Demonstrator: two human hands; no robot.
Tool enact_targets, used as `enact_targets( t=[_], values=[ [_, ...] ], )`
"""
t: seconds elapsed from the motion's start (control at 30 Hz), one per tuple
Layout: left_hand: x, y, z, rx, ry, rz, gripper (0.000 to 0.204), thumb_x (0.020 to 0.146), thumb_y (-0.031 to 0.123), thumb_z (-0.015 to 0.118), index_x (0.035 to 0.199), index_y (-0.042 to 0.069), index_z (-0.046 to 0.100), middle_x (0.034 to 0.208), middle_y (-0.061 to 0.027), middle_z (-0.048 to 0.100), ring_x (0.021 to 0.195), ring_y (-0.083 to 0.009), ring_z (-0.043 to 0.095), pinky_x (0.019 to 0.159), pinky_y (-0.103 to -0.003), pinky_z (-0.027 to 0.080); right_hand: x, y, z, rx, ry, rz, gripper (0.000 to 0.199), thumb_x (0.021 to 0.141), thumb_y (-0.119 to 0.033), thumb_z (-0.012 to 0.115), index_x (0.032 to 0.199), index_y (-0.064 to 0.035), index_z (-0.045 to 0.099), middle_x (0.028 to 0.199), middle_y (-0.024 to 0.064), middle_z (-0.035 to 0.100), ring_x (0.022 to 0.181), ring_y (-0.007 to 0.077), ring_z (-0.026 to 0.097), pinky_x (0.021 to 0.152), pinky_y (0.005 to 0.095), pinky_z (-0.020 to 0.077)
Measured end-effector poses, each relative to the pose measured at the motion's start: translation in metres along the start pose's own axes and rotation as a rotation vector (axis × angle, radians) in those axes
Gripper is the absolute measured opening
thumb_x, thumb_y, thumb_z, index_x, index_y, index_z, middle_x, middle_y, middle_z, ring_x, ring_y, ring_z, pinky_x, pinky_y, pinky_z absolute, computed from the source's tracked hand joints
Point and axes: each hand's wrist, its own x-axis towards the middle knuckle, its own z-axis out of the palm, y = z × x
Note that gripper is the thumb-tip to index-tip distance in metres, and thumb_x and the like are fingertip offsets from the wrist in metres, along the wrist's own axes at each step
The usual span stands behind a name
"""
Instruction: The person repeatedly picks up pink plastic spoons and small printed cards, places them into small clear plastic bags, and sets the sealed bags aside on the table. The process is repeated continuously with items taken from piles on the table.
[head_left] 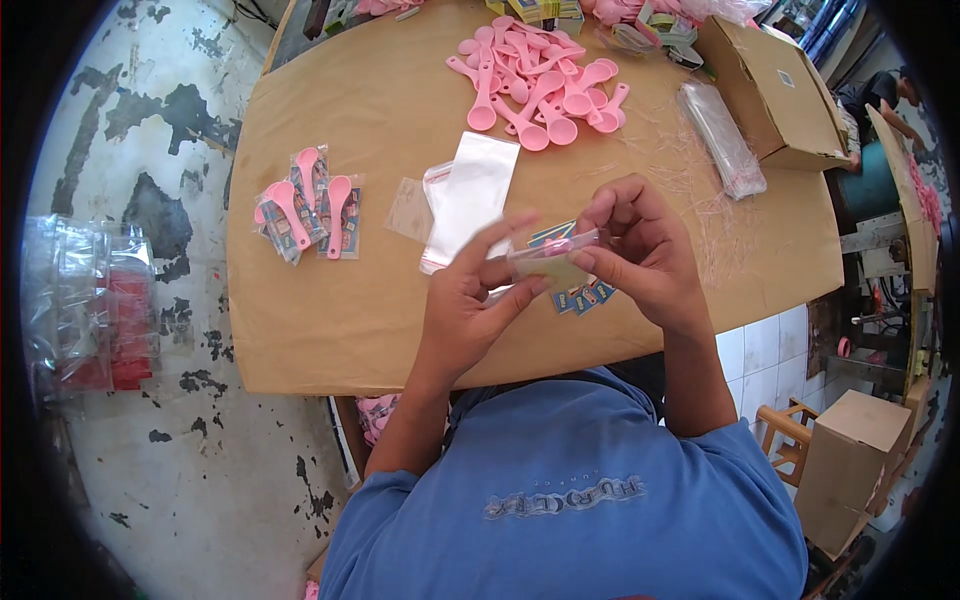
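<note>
Close to my body, my left hand [465, 305] pinches one end of a small clear plastic bag [545, 262] between thumb and fingers. Its fingertips are a little blurred. My right hand [648, 255] grips the other end, thumb below and fingers curled above. Something pink shows inside the bag by the right fingers; its full shape is hidden. Under the hands lie several blue printed cards [585, 298], partly covered. Just beyond my left hand rests a stack of flat empty bags [475, 185]. Farther off is a heap of loose pink measuring spoons [535, 80].
Bagged pink spoons with cards [310, 205] lie on the brown-covered table [330, 330] at left. A bundle of clear bags [722, 140] and a cardboard box [765, 95] sit at far right. Beyond the right edge are a person [885, 95], a wooden stool [787, 435] and another carton [855, 465].
</note>
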Motion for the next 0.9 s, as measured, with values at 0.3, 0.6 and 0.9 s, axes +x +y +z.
enact_targets(
  t=[0.3, 0.6, 0.9],
  values=[
    [-0.007, 0.005, -0.037, 0.255, 0.173, 0.298, 0.029, 0.096, -0.008, 0.063, 0.125, -0.006, 0.064, 0.122, -0.0203, 0.071, 0.115, -0.0234, 0.068, 0.099, -0.036, 0.055, -0.009, -0.003, -0.009, -0.708, -0.011, -0.021, 0.034, 0.083, -0.005, 0.08, 0.114, -0.0054, 0.065, 0.089, 0.0016, 0.058, 0.066, 0.0079, 0.048, 0.058, 0.0242, 0.0408],
    [0.001, 0.04, -0.149, 0.668, 0.569, 0.417, 0.032, 0.09, -0.01, 0.049, 0.116, -0.003, 0.066, 0.128, -0.0135, 0.068, 0.124, -0.0226, 0.061, 0.108, -0.036, 0.046, -0.03, -0.007, -0.028, -1.112, 0.142, 0.07, 0.027, 0.088, -0.022, 0.079, 0.103, -0.0037, 0.066, 0.093, 0.009, 0.061, 0.079, 0.0223, 0.062, 0.069, 0.0359, 0.0499],
    [0.01, -0.006, -0.05, 1.117, 0.302, 0.248, 0.022, 0.086, 0.019, 0.079, 0.101, 0.006, 0.069, 0.088, -0.0062, 0.063, 0.084, -0.0197, 0.058, 0.079, -0.034, 0.044, -0.038, 0.013, -0.021, -1.312, 0.156, 0.243, 0.04, 0.082, -0.026, 0.083, 0.108, -0.0031, 0.061, 0.107, 0.013, 0.058, 0.101, 0.0321, 0.06, 0.084, 0.043, 0.0499]
  ],
)
